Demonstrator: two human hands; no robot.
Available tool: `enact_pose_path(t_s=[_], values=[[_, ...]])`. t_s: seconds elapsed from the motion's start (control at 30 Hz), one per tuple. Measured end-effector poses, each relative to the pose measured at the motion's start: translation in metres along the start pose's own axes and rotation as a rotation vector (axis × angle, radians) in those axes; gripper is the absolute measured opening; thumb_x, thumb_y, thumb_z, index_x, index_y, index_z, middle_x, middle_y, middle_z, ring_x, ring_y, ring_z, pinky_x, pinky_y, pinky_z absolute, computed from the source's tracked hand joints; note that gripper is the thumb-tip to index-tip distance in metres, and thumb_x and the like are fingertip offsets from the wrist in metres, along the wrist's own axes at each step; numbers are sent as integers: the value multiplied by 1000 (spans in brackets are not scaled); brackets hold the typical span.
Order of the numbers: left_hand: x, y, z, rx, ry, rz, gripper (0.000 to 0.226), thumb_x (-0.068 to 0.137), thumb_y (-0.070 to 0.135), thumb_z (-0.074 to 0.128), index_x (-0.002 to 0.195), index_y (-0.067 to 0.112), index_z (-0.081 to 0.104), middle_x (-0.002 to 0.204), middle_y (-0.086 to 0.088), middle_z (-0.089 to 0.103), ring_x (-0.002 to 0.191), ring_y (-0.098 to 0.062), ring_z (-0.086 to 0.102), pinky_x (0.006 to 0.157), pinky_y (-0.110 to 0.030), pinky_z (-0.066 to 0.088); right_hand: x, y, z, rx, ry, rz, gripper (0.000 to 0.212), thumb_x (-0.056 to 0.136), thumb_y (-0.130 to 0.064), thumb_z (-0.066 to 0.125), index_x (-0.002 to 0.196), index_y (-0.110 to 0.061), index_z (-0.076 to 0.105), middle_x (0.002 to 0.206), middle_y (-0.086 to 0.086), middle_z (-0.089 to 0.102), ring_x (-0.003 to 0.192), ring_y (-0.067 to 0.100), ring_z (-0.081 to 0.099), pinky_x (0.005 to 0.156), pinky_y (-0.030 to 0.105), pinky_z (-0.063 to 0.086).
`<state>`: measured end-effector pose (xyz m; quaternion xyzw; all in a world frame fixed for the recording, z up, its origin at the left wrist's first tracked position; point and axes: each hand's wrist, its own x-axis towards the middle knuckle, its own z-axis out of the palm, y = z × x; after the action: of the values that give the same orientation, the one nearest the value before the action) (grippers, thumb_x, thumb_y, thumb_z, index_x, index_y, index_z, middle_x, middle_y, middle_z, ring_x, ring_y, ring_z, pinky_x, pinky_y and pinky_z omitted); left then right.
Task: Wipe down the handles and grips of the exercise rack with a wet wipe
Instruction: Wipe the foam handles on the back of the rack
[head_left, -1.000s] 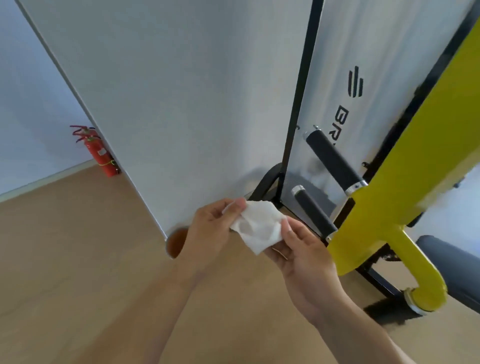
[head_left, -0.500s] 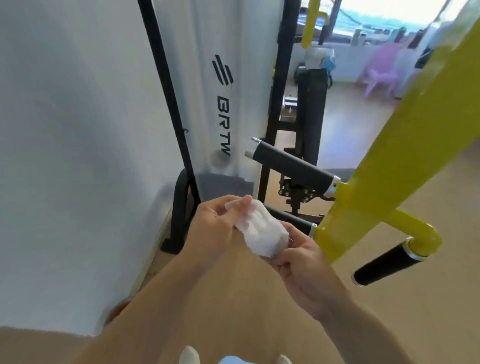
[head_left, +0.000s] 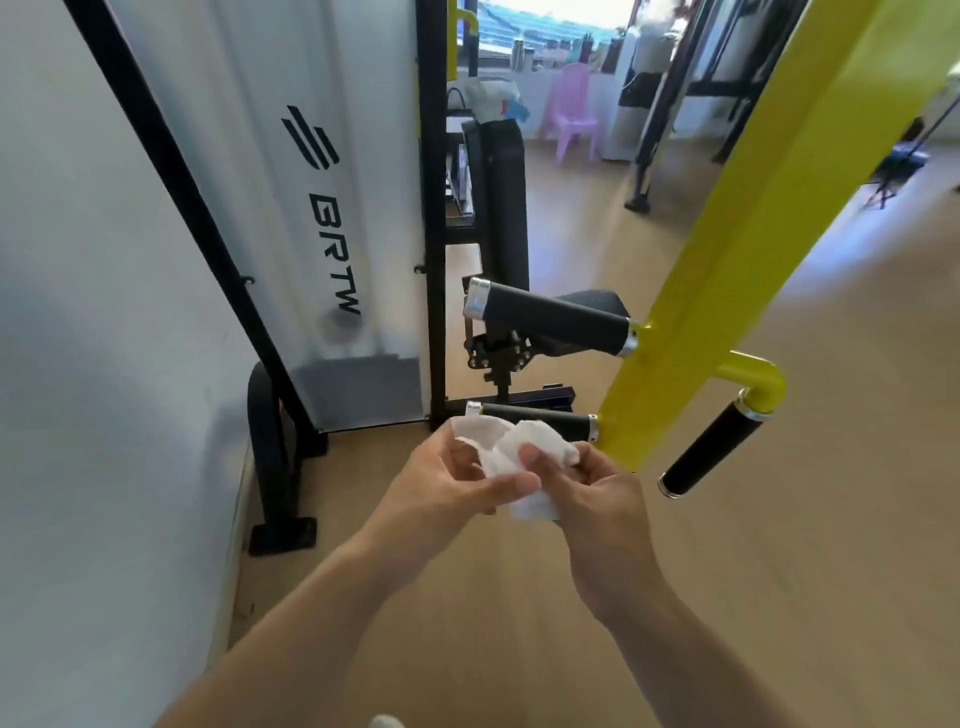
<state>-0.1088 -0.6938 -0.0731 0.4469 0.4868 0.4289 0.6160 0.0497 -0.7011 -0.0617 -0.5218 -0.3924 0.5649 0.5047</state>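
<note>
A crumpled white wet wipe is held between my left hand and my right hand, in front of me at mid-frame. Just behind the wipe, a short black grip sticks out leftward from the yellow rack post. A thicker black grip projects from the post higher up. A third black grip hangs down from a yellow elbow on the right. Neither hand touches any grip.
A white banner with black BRTW lettering on a black stand stands at left against a white wall. A black padded bench stands behind the grips. A pink chair is far back. Wooden floor lies below.
The view has swung right, bringing the rack grips and the room into sight. My hands have reworked the wipe, now more bunched, and moved nearer the lowest grip.
</note>
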Motion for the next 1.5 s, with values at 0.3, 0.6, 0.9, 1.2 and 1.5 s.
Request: enact_pose_path(t_s=[0.3, 0.6, 0.9, 1.2, 1.5], values=[[-14, -11, 34, -49, 257, 8, 26, 98, 29, 58, 108, 12, 75, 95, -8, 78, 82, -19, 72, 70, -27, 59, -8, -2, -40, 28, -134, 98, 28, 94, -31, 64, 110, -11, 76, 102, 7, 77, 92, 18, 72, 75, 31, 57], [0, 37, 28, 106, 492, 224, 23, 91, 38, 69, 113, 32, 67, 108, 14, 72, 98, -7, 69, 85, -29, 55, 0, -64, -23, 69, 242, -398, 14, 98, -28, 64, 88, -20, 69, 74, -14, 68, 70, 5, 59, 70, 27, 47], [59, 107, -2, 221, 381, 391, 21, 100, 32, 57, 114, 25, 72, 104, 12, 74, 89, 0, 67, 73, -8, 49, 62, -84, 38, -1158, -56, -913, 32, 100, -43, 54, 111, -16, 68, 129, 6, 68, 125, 20, 60, 113, 46, 43], [67, 101, -21, 403, 334, 507, 15, 97, 33, 63, 103, 30, 77, 92, 24, 73, 87, 12, 64, 74, -2, 44, 77, -101, 48, -1622, -30, -771, 31, 98, -35, 61, 119, -13, 54, 111, 8, 71, 104, 29, 67, 97, 41, 45], [67, 94, -25, 411, 353, 550, 19, 95, 36, 65, 108, 33, 78, 85, -6, 79, 47, 0, 57, 52, -20, 36, 80, -92, 37, -1938, 121, -856, 38, 102, -40, 46, 115, -6, 58, 104, 13, 71, 98, 32, 68, 111, 46, 35]])
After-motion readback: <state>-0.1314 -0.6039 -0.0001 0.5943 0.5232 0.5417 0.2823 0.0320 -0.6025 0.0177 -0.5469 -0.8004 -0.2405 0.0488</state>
